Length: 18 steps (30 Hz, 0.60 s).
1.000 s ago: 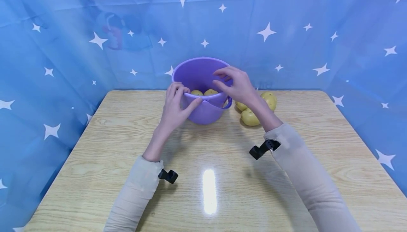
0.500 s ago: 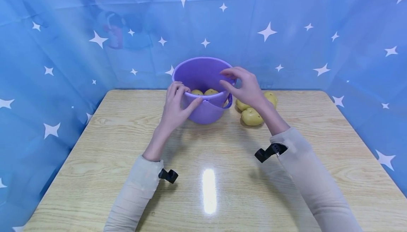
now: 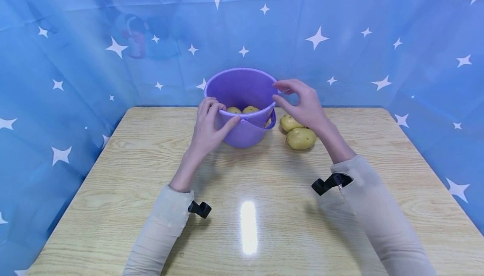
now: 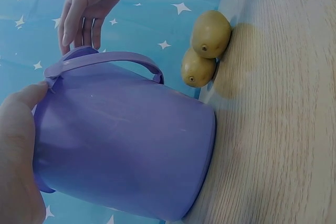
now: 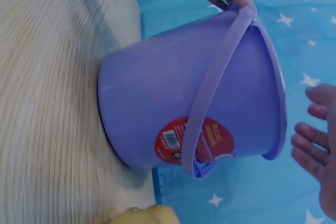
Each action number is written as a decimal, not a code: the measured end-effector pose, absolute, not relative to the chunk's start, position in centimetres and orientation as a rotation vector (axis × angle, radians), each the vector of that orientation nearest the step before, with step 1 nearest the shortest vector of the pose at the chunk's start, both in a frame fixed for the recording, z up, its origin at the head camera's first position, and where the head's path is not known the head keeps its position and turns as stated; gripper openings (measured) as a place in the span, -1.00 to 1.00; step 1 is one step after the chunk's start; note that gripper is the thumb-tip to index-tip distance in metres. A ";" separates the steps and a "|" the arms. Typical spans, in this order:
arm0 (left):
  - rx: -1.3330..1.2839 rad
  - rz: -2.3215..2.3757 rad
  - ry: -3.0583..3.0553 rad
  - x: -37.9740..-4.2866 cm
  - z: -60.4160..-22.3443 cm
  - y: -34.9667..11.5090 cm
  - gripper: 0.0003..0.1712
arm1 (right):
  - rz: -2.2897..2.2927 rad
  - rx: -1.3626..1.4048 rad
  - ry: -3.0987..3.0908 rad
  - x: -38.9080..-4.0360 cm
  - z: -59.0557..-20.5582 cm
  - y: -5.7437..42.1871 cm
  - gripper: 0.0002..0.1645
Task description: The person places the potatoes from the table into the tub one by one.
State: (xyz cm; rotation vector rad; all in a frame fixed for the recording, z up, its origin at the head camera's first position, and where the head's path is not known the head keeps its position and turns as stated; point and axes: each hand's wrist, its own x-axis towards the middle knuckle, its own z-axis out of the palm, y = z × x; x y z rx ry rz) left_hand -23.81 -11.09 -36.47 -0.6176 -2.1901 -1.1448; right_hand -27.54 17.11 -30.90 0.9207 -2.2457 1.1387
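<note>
A purple bucket (image 3: 242,135) stands on the table, and its handle (image 4: 113,59) hangs down against the outside wall. My left hand (image 3: 207,127) grips the near-left rim, thumb outside and fingers curled over the edge. Two yellow potatoes (image 3: 250,109) show inside the bucket; the rest of its bottom is hidden by the front wall. Just beyond the right rim hovers my right hand (image 3: 304,106), fingers loosely bent and nothing held; in the right wrist view the hand (image 5: 320,140) is apart from the rim. Below it lie a front potato (image 3: 301,138) and another potato (image 3: 289,123) behind.
The wooden table (image 3: 242,183) ends at a blue curtain (image 3: 170,28) with white stars, close behind the bucket. A red label (image 5: 215,139) is on the bucket's side. Each sleeve carries a black wrist camera mount (image 3: 199,209).
My right hand has drawn back to the right, from over the bucket's opening to outside its rim. The left hand and the bucket have stayed still.
</note>
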 end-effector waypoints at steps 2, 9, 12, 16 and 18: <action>-0.615 -1.142 -2.195 -23.8 -36.4 -11.1 -0.55 | 1.128 0.909 -2.269 -27.4 -30.9 17.4 -0.59; -0.608 -1.143 -2.205 -23.6 -36.3 -11.0 -0.55 | 1.111 0.879 -2.309 -26.8 -30.9 18.3 -0.54; -0.607 -1.143 -2.206 -23.6 -36.3 -11.0 -0.55 | 1.106 0.877 -2.313 -26.7 -31.1 18.7 -0.54; -0.610 -1.141 -2.199 -23.7 -36.3 -11.0 -0.55 | 1.103 0.871 -2.336 -26.6 -31.5 19.3 -0.53; -0.612 -1.142 -2.196 -23.7 -36.3 -11.0 -0.55 | 1.098 0.873 -2.353 -26.5 -31.6 19.5 -0.53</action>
